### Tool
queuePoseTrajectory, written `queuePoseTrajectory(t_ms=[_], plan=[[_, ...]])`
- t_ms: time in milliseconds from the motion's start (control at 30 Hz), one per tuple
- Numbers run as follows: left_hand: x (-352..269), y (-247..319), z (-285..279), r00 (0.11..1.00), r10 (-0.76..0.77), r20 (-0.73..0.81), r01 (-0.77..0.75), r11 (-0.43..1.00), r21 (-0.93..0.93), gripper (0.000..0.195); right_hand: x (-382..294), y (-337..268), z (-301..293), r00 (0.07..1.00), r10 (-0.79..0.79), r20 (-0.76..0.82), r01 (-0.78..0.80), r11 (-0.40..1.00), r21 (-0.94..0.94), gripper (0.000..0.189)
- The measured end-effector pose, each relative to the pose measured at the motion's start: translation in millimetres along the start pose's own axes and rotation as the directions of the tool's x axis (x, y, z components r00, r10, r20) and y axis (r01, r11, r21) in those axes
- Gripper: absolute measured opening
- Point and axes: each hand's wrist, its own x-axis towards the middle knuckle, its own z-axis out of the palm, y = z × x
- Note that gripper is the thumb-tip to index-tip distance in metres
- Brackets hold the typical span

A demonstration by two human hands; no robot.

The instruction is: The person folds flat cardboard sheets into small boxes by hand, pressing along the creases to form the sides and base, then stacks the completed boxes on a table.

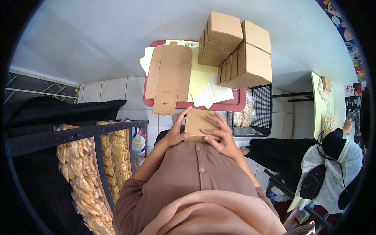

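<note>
A small folded cardboard box [196, 121] is between my two hands, close against my body. My left hand [177, 129] grips its left side, thumb at the near edge. Across its top and right side spread the fingers of my right hand [222, 133]. Just beyond lies a flat, unfolded cardboard box blank [169, 77], overhanging the near edge of a red tray or small table [239, 102]. Assembled cardboard boxes [258, 63] are stacked at the right of that surface.
Yellow and white papers [216, 94] lie beneath the boxes, some printed. A black plastic basket [263, 111] holds bagged pale goods [245, 113]. At left, a dark metal rack [79, 133] carries packed snacks [82, 164]. To my right sits another person [335, 173] beside a pale table [315, 102].
</note>
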Motion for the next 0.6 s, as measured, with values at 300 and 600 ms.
queuePoseTrajectory(t_ms=[300, 600], plan=[[0, 8, 2, 0.999, -0.029, 0.033, 0.029, 1.000, 0.010, 0.081, -1, -7, -4, 0.999, -0.009, 0.049, 0.016, 0.989, -0.144, 0.026], [15, 15, -8, 0.973, 0.048, -0.224, -0.029, 0.996, 0.083, 0.077, 16, -30, -15, 0.970, -0.244, -0.008, 0.210, 0.850, -0.482, 0.030]])
